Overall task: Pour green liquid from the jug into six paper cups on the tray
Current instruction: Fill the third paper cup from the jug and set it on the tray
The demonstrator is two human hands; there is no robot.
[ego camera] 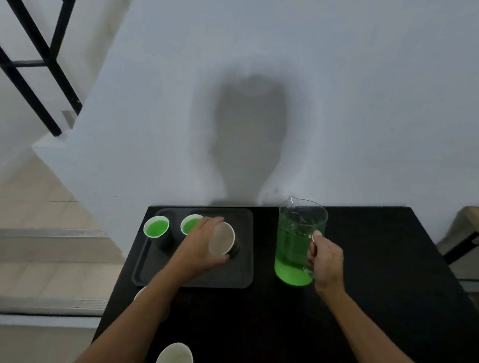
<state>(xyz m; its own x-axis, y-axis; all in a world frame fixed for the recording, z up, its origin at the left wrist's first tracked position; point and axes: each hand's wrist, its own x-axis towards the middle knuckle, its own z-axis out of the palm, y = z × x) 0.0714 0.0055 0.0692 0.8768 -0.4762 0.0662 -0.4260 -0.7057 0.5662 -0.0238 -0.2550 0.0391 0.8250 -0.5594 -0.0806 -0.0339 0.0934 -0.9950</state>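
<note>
A dark tray point(236, 275) lies on the black table. Two paper cups holding green liquid stand in its far row: one at the left point(156, 226), one point(189, 225) partly hidden by my left hand point(199, 244). That hand grips an empty paper cup point(222, 238), tilted toward the right, over the tray's far right. A clear glass jug point(296, 243) of green liquid stands upright on the table right of the tray. My right hand point(325, 261) is closed around its handle.
An empty paper cup point(175, 361) stands at the table's near edge, and another cup's rim point(140, 293) peeks out beside my left forearm. A white wall rises right behind the table point(365, 320). Steps and a black railing point(33, 50) are at the left.
</note>
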